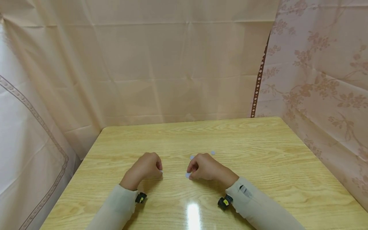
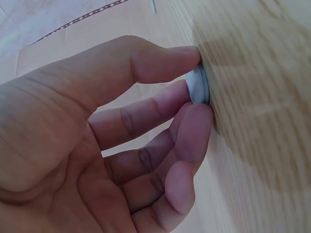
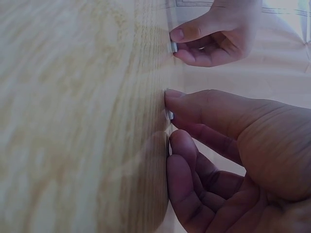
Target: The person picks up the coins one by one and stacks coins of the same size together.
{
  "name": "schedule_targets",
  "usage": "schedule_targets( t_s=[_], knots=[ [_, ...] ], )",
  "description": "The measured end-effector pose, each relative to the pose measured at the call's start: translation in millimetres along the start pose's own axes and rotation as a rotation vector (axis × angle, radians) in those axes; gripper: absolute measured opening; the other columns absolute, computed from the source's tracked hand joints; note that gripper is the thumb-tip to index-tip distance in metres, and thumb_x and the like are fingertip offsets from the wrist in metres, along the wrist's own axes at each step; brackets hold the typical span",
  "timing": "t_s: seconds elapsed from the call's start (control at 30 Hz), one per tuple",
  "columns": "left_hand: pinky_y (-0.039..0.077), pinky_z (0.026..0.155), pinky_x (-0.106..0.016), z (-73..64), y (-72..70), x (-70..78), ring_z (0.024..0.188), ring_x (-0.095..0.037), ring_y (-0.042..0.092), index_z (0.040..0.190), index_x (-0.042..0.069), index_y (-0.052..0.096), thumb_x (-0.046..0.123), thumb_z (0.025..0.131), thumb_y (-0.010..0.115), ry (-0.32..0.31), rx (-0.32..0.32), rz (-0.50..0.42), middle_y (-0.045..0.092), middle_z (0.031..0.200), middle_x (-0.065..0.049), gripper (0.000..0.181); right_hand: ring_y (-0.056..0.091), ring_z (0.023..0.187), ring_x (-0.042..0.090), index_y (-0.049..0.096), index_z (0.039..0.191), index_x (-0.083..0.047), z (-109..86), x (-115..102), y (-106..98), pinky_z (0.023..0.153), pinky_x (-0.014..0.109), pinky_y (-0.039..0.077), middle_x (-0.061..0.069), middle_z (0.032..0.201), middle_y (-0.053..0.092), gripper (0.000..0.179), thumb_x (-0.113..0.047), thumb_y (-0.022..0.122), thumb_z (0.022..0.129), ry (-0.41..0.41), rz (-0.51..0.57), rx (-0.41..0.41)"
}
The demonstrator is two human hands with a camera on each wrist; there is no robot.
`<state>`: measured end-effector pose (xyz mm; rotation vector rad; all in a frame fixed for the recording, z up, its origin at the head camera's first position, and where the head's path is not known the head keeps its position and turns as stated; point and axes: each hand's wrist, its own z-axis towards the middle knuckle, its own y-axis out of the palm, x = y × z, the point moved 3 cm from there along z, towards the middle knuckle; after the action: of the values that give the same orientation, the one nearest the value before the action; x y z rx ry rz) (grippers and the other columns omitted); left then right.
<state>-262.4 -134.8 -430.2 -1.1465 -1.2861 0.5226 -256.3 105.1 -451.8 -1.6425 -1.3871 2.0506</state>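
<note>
Near the middle of the table, my left hand (image 1: 147, 166) pinches small round whitish discs (image 2: 198, 86) between thumb and fingertips. They stand close against the wood, and an edge line suggests two lie stacked. To the right, my right hand (image 1: 206, 167) has its thumb and curled fingers about another whitish disc (image 1: 188, 175), low at the tabletop; the right wrist view shows this disc (image 3: 170, 115) edge-on by the thumb. Just behind the right hand lies a further disc (image 1: 192, 157), partly covered by it. One more disc (image 1: 213, 152) lies flat farther back on the right.
The light wood-grain table (image 1: 244, 137) reaches back to a beige curtain (image 1: 172, 70). Patterned cloth (image 1: 330, 89) hangs at the right, and a pale cloth (image 1: 26, 143) at the left. Dark wrist devices (image 1: 223, 203) sit below both sleeves. A bright reflection shows near the front.
</note>
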Motion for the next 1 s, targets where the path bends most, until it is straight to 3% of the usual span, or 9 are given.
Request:
schedule_targets(
  t_s=[0.27,0.6,0.8,1.0],
  knots=[
    [0.044,0.056,-0.03,-0.4,-0.9,-0.9,0.064,-0.017,0.053,0.068,0.016,0.067,0.006,0.069,0.077,-0.025,-0.012,-0.025,0.061,0.072,0.003,0.014,0.055,0.063,0.01,0.073,0.083,-0.02,1.6,2.3,1.1,0.057,0.026,0.047,-0.006,0.071,0.064,0.01,-0.02,0.08,0.076,-0.014,-0.004,0.002],
    [0.047,0.06,-0.031,-1.2,-2.8,-2.3,0.068,-0.016,0.056,0.069,0.015,0.068,0.009,0.067,0.084,-0.05,-0.013,-0.054,0.063,0.074,0.004,0.017,0.056,0.063,0.01,0.073,0.087,-0.021,1.1,4.7,-1.3,0.057,0.027,0.048,-0.005,0.074,0.065,0.011,-0.025,0.079,0.078,-0.015,0.02,-0.01],
    [0.048,0.061,-0.032,-1.0,-3.9,-1.5,0.069,-0.017,0.056,0.069,0.015,0.068,0.01,0.068,0.085,-0.048,-0.013,-0.051,0.063,0.074,0.004,0.017,0.055,0.06,0.009,0.073,0.091,-0.018,3.0,8.5,-6.7,0.054,0.026,0.048,-0.005,0.075,0.067,0.008,-0.022,0.073,0.084,-0.021,0.015,0.059],
    [0.049,0.063,-0.032,-0.8,-5.2,-0.8,0.069,-0.015,0.057,0.069,0.015,0.07,0.011,0.068,0.085,-0.031,-0.008,-0.032,0.063,0.072,0.006,0.016,0.051,0.054,0.009,0.068,0.108,-0.012,5.6,13.0,-10.0,0.053,0.026,0.046,-0.001,0.07,0.063,0.026,-0.02,0.073,0.083,0.046,0.031,0.108]
  ],
)
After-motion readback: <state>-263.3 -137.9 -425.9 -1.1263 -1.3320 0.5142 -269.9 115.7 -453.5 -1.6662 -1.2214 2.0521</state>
